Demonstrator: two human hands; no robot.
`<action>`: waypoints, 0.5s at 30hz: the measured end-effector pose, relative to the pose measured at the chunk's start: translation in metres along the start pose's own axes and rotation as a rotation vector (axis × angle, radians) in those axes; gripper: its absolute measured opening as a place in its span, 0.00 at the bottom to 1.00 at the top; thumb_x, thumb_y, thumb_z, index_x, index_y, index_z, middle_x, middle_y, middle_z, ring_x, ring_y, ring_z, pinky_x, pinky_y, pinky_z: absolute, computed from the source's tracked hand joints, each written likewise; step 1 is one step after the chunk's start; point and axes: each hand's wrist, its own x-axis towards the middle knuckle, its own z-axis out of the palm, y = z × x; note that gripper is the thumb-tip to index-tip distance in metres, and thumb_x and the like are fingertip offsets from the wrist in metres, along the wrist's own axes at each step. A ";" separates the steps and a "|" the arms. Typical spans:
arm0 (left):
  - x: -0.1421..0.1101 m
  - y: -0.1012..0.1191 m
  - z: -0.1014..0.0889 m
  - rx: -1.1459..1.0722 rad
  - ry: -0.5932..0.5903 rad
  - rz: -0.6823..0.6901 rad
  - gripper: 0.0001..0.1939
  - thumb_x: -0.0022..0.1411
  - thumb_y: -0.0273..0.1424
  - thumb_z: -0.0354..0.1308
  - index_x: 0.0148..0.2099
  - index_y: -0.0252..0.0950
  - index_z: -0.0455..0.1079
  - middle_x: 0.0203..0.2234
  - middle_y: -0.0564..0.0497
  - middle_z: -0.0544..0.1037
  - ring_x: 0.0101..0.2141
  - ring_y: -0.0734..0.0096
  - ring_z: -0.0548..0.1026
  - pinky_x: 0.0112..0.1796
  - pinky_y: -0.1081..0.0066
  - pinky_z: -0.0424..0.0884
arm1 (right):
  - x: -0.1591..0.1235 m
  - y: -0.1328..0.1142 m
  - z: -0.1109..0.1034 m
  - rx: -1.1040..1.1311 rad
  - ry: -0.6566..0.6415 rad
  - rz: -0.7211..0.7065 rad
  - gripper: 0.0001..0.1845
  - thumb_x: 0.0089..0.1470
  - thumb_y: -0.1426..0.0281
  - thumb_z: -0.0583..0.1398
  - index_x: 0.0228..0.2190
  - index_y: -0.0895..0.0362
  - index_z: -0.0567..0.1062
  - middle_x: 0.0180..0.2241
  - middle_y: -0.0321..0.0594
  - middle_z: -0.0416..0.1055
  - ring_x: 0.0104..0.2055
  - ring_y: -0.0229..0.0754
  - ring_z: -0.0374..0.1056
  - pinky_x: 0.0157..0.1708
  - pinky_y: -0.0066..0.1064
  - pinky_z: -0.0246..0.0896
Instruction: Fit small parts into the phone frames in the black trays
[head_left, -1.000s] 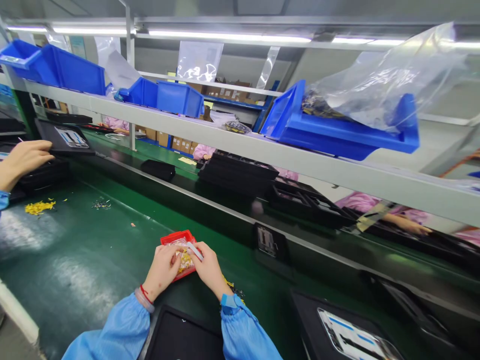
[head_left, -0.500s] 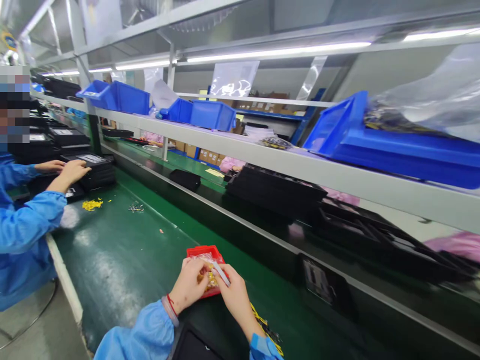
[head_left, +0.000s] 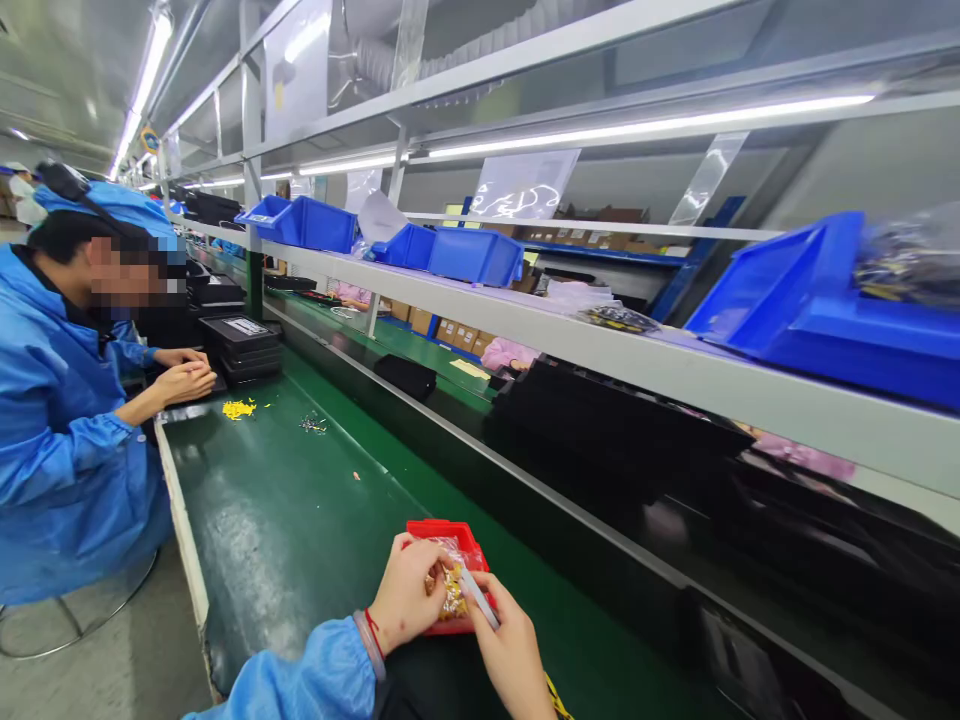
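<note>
A small red bin [head_left: 474, 546] sits on the green bench, holding a clear plastic bag [head_left: 455, 548] with small gold-coloured parts [head_left: 453, 597]. My left hand [head_left: 411, 592] is over the bin's left side, its thumb and fingertips pinched together at the parts. Whatever lies between those fingertips is too small to make out. From the right, my right hand [head_left: 511, 632] grips a slim light-grey bar [head_left: 478, 600], which slants across the bin close to my left fingertips.
Yellow-and-black wires [head_left: 556, 700] lie by my right wrist. On the bench [head_left: 300, 520] are yellow bits [head_left: 238, 409] and small metal pieces [head_left: 313, 424]. A co-worker in blue [head_left: 67, 400] sits at left near stacked black cases [head_left: 240, 345]. Blue bins [head_left: 476, 257] line the shelf above.
The view has swung left, so the bench and bin appear farther right. My hands keep their hold over the bin. The co-worker's hands have come together.
</note>
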 end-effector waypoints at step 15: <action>-0.002 -0.012 0.004 0.176 0.097 0.107 0.09 0.52 0.20 0.52 0.31 0.38 0.70 0.35 0.50 0.77 0.39 0.63 0.73 0.51 0.49 0.56 | -0.005 0.031 -0.024 -0.017 -0.047 0.158 0.21 0.44 0.52 0.60 0.29 0.57 0.77 0.26 0.41 0.76 0.29 0.47 0.72 0.27 0.27 0.67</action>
